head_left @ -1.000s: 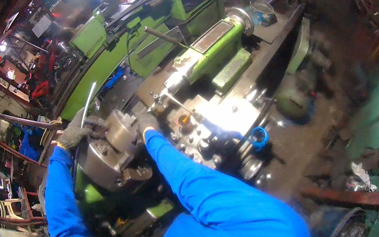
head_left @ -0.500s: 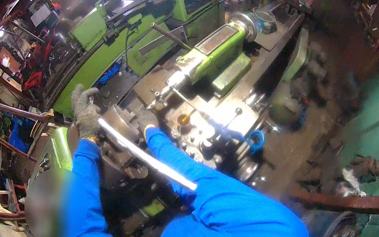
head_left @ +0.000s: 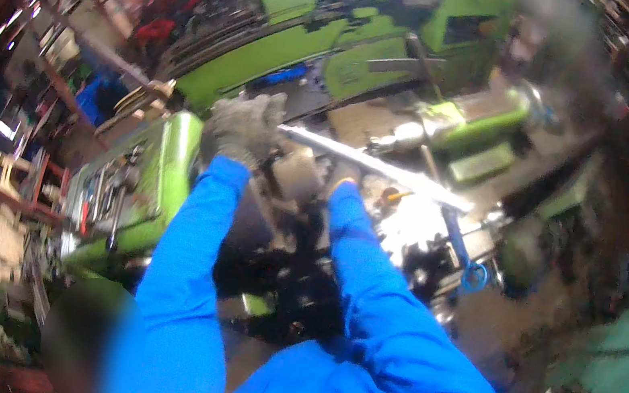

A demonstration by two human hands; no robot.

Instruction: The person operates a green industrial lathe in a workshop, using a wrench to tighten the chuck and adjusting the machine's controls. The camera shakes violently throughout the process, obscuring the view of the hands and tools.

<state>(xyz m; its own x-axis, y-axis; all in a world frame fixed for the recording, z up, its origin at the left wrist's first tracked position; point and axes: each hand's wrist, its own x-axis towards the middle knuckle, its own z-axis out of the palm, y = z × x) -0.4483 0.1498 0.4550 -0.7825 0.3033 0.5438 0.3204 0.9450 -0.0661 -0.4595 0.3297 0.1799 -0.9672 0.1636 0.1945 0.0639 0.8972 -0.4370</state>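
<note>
**Both hands at the lathe, bar held crosswise**

Your lathe (head_left: 144, 195) fills the middle, with 1 more green machine (head_left: 286, 62) close behind it, so open room is scant; the only bare floor (head_left: 618, 340) lies off the lathe's right end. Your gloved left hand (head_left: 243, 130) is clamped on the left end of the bar (head_left: 383, 170), which runs rightward above the lathe's top. Your right hand (head_left: 346, 177) sits just under the bar's middle; its grip is too blurred to tell.
</note>
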